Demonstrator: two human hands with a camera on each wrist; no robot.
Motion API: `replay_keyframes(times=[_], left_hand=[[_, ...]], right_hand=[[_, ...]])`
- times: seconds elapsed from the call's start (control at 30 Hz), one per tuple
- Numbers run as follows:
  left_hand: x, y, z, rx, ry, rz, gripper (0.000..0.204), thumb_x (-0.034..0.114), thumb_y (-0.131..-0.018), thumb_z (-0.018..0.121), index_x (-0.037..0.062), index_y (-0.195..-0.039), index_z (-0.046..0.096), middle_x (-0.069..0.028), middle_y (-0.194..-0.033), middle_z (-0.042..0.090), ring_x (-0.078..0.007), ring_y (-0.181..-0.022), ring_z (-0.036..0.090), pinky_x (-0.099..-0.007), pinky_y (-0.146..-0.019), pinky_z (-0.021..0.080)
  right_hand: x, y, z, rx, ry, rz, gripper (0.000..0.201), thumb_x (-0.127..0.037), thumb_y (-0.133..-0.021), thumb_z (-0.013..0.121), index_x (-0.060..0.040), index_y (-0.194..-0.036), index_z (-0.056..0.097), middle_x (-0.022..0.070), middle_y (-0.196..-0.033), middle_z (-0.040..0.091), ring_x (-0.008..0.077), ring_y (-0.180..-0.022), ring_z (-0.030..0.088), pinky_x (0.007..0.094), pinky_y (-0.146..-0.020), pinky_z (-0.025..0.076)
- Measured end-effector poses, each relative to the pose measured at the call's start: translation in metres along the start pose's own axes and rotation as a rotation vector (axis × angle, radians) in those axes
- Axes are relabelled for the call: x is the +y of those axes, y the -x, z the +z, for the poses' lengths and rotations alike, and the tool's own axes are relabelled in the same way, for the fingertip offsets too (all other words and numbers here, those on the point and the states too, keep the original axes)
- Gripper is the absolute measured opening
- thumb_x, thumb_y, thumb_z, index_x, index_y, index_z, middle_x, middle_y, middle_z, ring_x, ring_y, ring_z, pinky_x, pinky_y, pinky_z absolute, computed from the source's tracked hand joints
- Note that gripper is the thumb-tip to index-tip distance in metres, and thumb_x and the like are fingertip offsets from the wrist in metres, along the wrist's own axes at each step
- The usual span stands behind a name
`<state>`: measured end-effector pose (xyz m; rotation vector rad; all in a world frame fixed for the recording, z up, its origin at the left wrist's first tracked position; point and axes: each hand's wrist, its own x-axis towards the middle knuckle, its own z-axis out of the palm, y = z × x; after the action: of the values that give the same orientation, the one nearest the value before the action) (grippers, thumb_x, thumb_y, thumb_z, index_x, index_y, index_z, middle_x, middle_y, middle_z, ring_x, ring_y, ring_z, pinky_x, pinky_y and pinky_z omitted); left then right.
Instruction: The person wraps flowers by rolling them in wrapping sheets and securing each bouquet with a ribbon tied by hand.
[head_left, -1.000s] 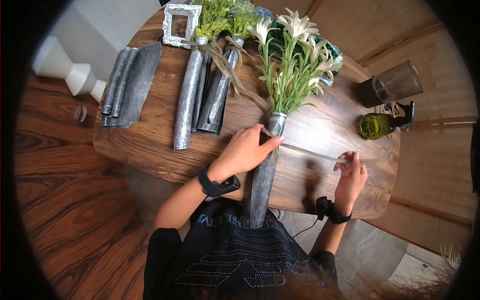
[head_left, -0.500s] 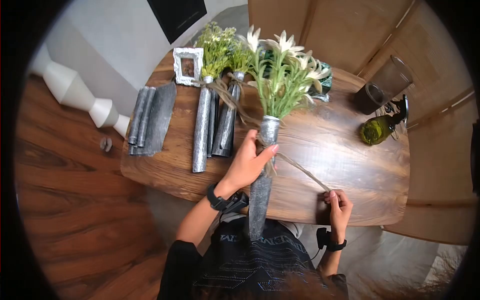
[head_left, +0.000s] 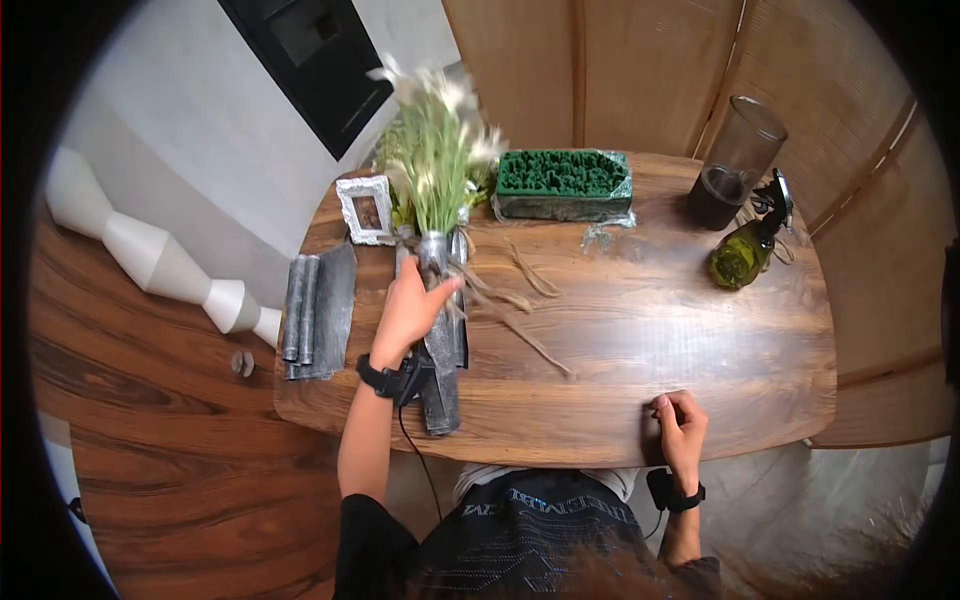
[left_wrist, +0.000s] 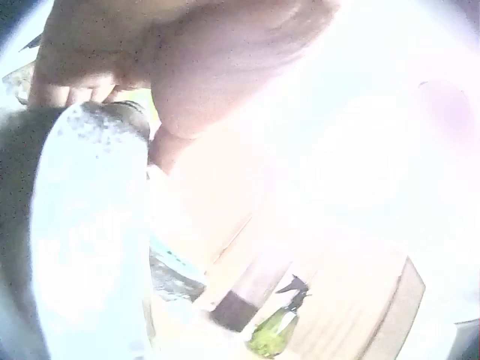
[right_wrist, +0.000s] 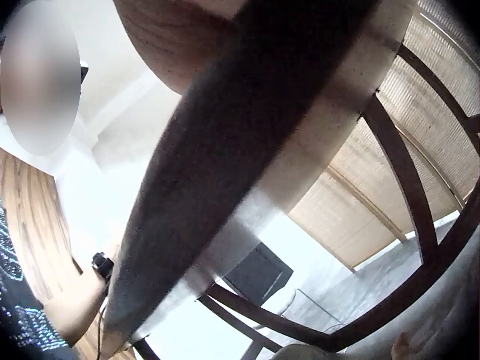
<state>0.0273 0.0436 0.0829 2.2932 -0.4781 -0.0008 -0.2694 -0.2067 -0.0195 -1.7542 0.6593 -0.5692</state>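
In the head view the left hand (head_left: 408, 312) grips a dark grey wrapped tube (head_left: 440, 385) that holds white flowers (head_left: 435, 165), over the left part of the table. Beneath it lie other wrapped bunches, partly covered. Loose ends of brown ribbon (head_left: 530, 338) trail to the right on the tabletop. At the front edge rests the right hand (head_left: 682, 425), its fingers loosely curled, with nothing seen in them. Washed out by light, the left wrist view shows the left palm (left_wrist: 202, 67) beside the pale tube (left_wrist: 90, 240).
A green foam block (head_left: 565, 208) in clear wrap stands at the back. To the right are a dark-based glass vase (head_left: 720, 195) and a green spray bottle (head_left: 738, 258). A white frame (head_left: 367, 210) and grey rolled sheets (head_left: 335, 310) are at the left.
The left hand has carried the flower bunch left, over the other bunches. The right hand has let go of the ribbon, which now lies on the table. The foam block has come into full view.
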Motion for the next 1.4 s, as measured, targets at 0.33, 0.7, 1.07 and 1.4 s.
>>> replay_keyframes(times=[0.33,0.7,1.07,1.4], left_hand=[[-0.020,0.006,-0.002,-0.160,-0.148,-0.160,0.069,0.027,-0.077,0.075,-0.0155,-0.122,0.045,-0.0286,-0.106,0.062,-0.0366,-0.095,0.063,-0.0390,-0.082,0.049],[-0.098,0.148,-0.069,0.505,-0.252,0.023,0.043,0.017,-0.077,0.074,-0.0042,-0.109,0.056,-0.0164,-0.101,0.060,-0.0288,-0.090,0.060,-0.0348,-0.080,0.049],[-0.169,0.214,0.003,0.544,-0.480,0.287,0.064,0.052,-0.095,0.028,-0.0010,-0.116,0.059,-0.0214,-0.128,0.052,-0.0363,-0.123,0.046,-0.0482,-0.104,0.029],[-0.212,0.217,0.015,0.639,-0.516,0.492,0.059,0.051,-0.097,0.023,0.0049,-0.116,0.055,-0.0202,-0.127,0.053,-0.0358,-0.119,0.049,-0.0486,-0.101,0.033]], right_hand=[[-0.008,0.002,0.002,0.048,0.095,-0.149,0.012,-0.005,-0.085,0.062,0.0032,-0.076,0.060,0.0093,-0.069,0.058,0.0164,-0.061,0.053,0.0271,-0.058,0.040],[0.002,0.023,-0.023,-0.121,0.267,-0.298,0.023,-0.002,-0.084,0.061,0.0023,-0.064,0.051,0.0075,-0.056,0.044,0.0153,-0.051,0.039,0.0296,-0.050,0.031],[-0.012,0.012,-0.023,-0.401,0.460,-0.472,0.016,-0.005,-0.073,0.068,-0.0020,-0.067,0.053,0.0114,-0.065,0.049,0.0274,-0.058,0.049,0.0341,-0.053,0.036],[-0.014,-0.005,-0.044,-0.846,0.812,-0.748,0.032,-0.029,-0.069,0.075,-0.0074,-0.081,0.055,0.0135,-0.088,0.053,0.0335,-0.078,0.053,0.0420,-0.063,0.042]])
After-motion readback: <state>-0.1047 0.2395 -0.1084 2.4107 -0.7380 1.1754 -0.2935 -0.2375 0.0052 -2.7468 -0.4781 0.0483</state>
